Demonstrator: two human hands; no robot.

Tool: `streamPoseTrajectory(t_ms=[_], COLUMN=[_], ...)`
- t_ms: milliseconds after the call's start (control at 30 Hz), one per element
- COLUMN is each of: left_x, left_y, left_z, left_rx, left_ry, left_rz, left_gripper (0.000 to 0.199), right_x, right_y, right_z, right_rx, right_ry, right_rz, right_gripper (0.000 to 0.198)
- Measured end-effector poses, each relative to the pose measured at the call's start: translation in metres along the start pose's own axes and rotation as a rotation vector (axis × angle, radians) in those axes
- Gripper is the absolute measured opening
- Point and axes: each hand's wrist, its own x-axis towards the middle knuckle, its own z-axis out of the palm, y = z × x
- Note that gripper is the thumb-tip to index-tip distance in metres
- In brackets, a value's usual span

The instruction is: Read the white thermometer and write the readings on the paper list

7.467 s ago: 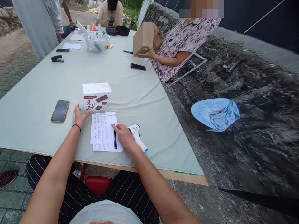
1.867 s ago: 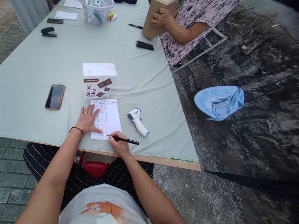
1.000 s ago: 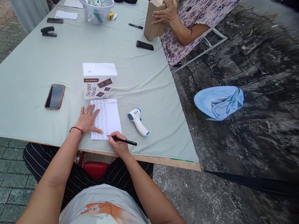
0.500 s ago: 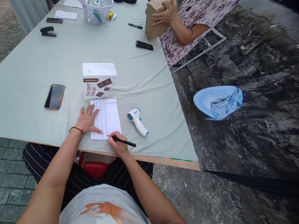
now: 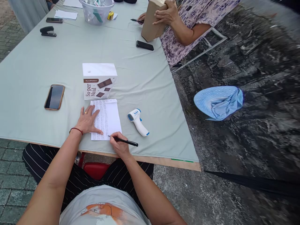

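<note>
A sheet of white paper (image 5: 113, 117), its left part covered with rows of small handwriting, lies near the table's front edge. My left hand (image 5: 87, 122) rests flat on its left side with the fingers spread. Between the fingers of my right hand (image 5: 120, 145) is a black pen (image 5: 125, 141), its tip at the lower part of the sheet. Just behind the paper stands a white Su-per Meal box (image 5: 100, 81). To the right of the sheet lies a white and blue infrared thermometer (image 5: 138, 122).
A smartphone (image 5: 54, 97) lies at left on the cloth-covered table (image 5: 65, 56). Farther back are a stapler (image 5: 48, 31), a clear plastic tub (image 5: 97, 14) and a dark case (image 5: 144, 45). Another person's hand (image 5: 167, 13) holds a cardboard box (image 5: 152, 23). A blue hat (image 5: 219, 103) hangs off to the right.
My right hand and the pen have shifted slightly right. Across the table, the other person has tilted the cardboard box and their other hand has reached the pen there. My left hand stays put.
</note>
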Motion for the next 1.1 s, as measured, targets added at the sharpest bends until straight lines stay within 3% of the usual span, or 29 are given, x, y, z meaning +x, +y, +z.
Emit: streamPoseTrajectory(t_ms=[767,867,1000,1100], left_x=[0.001,0.001,0.001,0.000], left_y=[-0.002,-0.003,-0.005,-0.008], left_z=[0.001,0.001,0.003,0.007], left_rx=[-0.046,-0.044,-0.062,-0.108], left_ry=[0.019,0.006,0.026,0.071], left_rz=[0.010,0.002,0.006,0.000], left_gripper=[0.123,0.124,0.120,0.104], right_x=[-0.002,-0.005,-0.003,0.013], right_y=[0.005,0.007,0.008,0.012], right_z=[0.001,0.001,-0.003,-0.012], right_rx=[-0.026,-0.038,-0.074,-0.176], right_ry=[0.044,0.120,0.217,0.137], right_rz=[0.020,0.007,-0.094,-0.255], right_gripper=[0.015,0.014,0.017,0.023])
